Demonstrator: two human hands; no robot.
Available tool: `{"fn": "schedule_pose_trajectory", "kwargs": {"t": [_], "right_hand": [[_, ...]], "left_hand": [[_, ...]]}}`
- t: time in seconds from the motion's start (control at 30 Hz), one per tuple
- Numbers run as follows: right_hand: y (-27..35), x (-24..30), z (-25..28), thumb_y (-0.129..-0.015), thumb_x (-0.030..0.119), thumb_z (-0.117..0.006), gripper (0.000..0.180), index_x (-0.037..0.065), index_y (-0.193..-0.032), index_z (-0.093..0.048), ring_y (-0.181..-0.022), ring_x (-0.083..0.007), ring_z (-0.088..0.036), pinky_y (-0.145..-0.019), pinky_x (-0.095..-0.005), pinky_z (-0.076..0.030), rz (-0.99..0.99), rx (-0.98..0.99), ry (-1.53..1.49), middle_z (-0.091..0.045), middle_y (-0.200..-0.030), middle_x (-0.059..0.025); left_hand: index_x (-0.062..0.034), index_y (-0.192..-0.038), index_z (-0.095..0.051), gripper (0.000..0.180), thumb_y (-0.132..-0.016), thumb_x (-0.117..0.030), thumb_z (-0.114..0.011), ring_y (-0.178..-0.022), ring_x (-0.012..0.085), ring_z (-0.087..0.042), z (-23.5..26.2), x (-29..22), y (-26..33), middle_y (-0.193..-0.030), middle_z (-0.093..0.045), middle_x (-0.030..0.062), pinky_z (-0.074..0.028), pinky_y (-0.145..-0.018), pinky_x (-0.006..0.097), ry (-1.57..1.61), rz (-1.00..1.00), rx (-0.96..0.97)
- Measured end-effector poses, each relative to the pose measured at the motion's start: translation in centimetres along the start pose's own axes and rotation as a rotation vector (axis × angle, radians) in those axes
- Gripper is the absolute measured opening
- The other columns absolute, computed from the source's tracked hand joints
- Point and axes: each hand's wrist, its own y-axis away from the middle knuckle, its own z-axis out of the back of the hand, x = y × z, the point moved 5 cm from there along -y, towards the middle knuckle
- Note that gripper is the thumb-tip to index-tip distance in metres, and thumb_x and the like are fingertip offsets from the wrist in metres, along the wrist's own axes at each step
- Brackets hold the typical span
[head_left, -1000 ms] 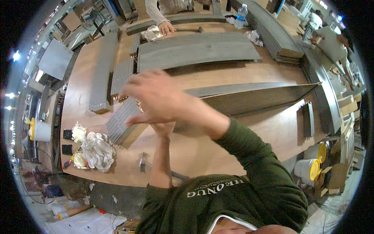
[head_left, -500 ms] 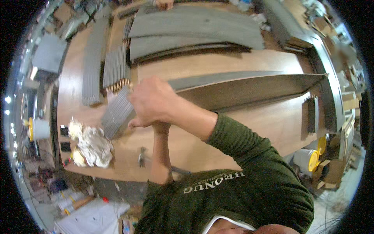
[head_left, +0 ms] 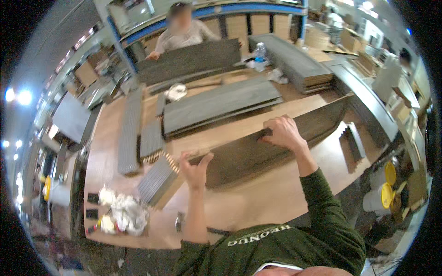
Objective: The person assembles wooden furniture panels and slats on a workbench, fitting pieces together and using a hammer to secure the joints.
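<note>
A long dark grey board [head_left: 253, 158] stands on its long edge, tilted, across the wooden table [head_left: 258, 202]. My right hand [head_left: 286, 133] grips its upper edge near the middle, fingers curled over the top. At the board's left end my left hand [head_left: 195, 171] is closed round the edge, thumb on the near side; its fingertips are partly hidden. Just left of that hand lies a slanted stack of narrow grey strips [head_left: 158, 179]. Behind it sits another strip bundle [head_left: 152, 138] with pale notched ends.
Wide grey boards [head_left: 221, 103] are stacked beyond mine, long strips [head_left: 130, 133] lie at left, and white cloths [head_left: 129, 214] near the front left. Across the table a co-worker [head_left: 182, 34] holds a dark board [head_left: 189, 60]. A short notched piece [head_left: 354, 140] lies at right.
My hands were together by the slanted strip stack; now they are apart, both holding the board. The view has tilted up, bringing the co-worker and their raised board into sight.
</note>
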Motion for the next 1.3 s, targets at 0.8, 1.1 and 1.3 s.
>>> {"fn": "schedule_pose_trajectory", "kwargs": {"t": [0.8, 1.1, 1.3], "right_hand": [[5.5, 2.0, -1.2, -0.059, 0.033, -0.075, 0.033, 0.015, -0.085, -0.065, -0.09, -0.0211, -0.056, -0.081, -0.0389, -0.037, 0.095, -0.253, -0.025, -0.061, -0.084, -0.0008], [8.1, 2.9, -1.6, -0.06, 0.039, -0.075, 0.039, 0.013, -0.088, -0.065, -0.094, -0.0226, -0.055, -0.086, -0.0414, -0.039, 0.111, -0.336, 0.009, -0.062, -0.089, -0.0033], [14.9, 2.6, -1.0, -0.054, 0.056, -0.075, 0.045, 0.017, -0.058, -0.053, -0.066, -0.0177, -0.055, -0.066, -0.0342, -0.037, 0.108, -0.504, 0.049, -0.054, -0.063, 0.0018]], "left_hand": [[0.0001, -0.114, -0.051, 0.061, -0.072, -0.038, -0.072, -0.106, 0.0309, -0.047, 11.6, 13.3, 4.4, -0.111, -0.052, 0.0165, -0.038, -0.093, 0.044, -0.271, 0.306, 0.125], [-0.0028, -0.111, -0.057, 0.052, -0.069, -0.032, -0.07, -0.103, 0.034, -0.049, 12.4, 15.2, 5.7, -0.104, -0.054, 0.0161, -0.038, -0.092, 0.043, -0.887, -0.313, 0.298], [-0.0026, -0.119, -0.053, 0.05, -0.075, -0.022, -0.065, -0.114, 0.0357, -0.045, 3.2, 11.9, 4.1, -0.124, -0.048, 0.0191, -0.036, -0.098, 0.043, -0.776, -0.15, 0.553]]}}
